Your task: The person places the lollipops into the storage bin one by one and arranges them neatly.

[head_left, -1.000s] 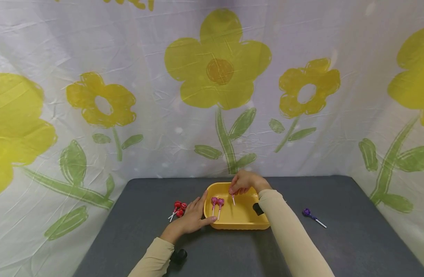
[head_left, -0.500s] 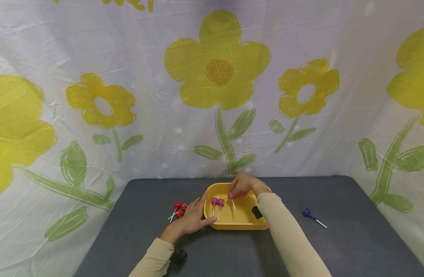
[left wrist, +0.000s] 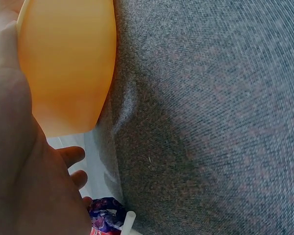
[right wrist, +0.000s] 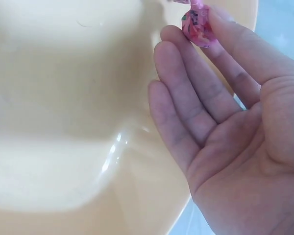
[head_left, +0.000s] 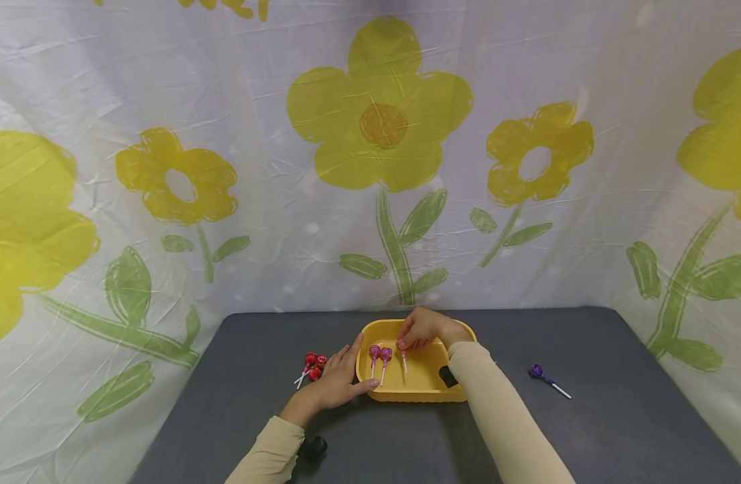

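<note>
My right hand (head_left: 427, 328) is over the back of the yellow tray (head_left: 431, 393) and pinches a pink-wrapped lollipop (head_left: 404, 361) by its head, the white stick pointing toward me. In the right wrist view, thumb and fingertips hold the pink wrapper (right wrist: 198, 30). Two more pink lollipops (head_left: 374, 351) lie side by side in the tray's left part. My left hand (head_left: 339, 378) rests against the tray's left side with fingers extended, its thumb at the front left rim. Just left of that hand lies a small bunch of red lollipops (head_left: 311, 359).
A purple lollipop (head_left: 542, 372) lies on the dark grey table (head_left: 225, 417) right of the tray. In the left wrist view, a purple-and-red wrapper (left wrist: 107, 214) shows beside the left fingers. A white flower-printed cloth (head_left: 274, 255) hangs behind the table.
My right hand has lowered slightly and come a little nearer with the pink lollipop, whose stick now points more directly toward me. The left hand stays in place.
</note>
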Motion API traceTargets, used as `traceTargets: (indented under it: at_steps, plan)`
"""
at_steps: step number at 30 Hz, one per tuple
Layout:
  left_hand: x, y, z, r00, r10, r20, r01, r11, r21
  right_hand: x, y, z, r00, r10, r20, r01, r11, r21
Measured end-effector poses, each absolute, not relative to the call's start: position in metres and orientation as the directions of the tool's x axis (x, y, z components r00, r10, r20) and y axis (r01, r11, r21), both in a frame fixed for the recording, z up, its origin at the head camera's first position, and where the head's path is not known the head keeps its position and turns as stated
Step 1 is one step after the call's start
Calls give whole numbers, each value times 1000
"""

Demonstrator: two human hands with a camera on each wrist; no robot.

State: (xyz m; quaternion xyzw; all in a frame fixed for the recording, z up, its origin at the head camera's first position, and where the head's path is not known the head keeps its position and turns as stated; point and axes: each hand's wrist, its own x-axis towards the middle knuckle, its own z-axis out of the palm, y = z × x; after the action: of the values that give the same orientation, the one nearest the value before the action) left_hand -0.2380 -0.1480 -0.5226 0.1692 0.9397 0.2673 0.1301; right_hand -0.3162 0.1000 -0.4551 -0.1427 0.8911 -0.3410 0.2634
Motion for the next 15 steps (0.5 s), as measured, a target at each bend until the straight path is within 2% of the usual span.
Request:
traceTargets:
  at_steps: [15]
  plan:
    - [-238, -148, -522, -903, 400, -156, 254, 791, 557, -313, 98, -459, -834, -420, -358, -61, 714, -697]
